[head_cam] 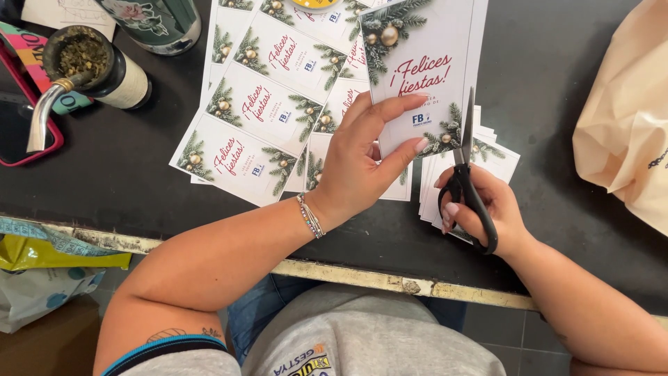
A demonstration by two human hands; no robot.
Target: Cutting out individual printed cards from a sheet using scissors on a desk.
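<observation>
Fingers (390, 108) of the left hand (358, 160) pinch a white printed card sheet with pine-sprig corners (424, 49), held above the dark surface (557, 104). The right hand (487, 209) grips black-handled steel scissors (467, 167), blades closed along the sheet's right edge, over a stack of cut cards (497, 157).

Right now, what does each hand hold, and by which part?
Left hand pinches the printed card sheet at its lower edge; right hand grips the black scissors by the handle loops.
</observation>
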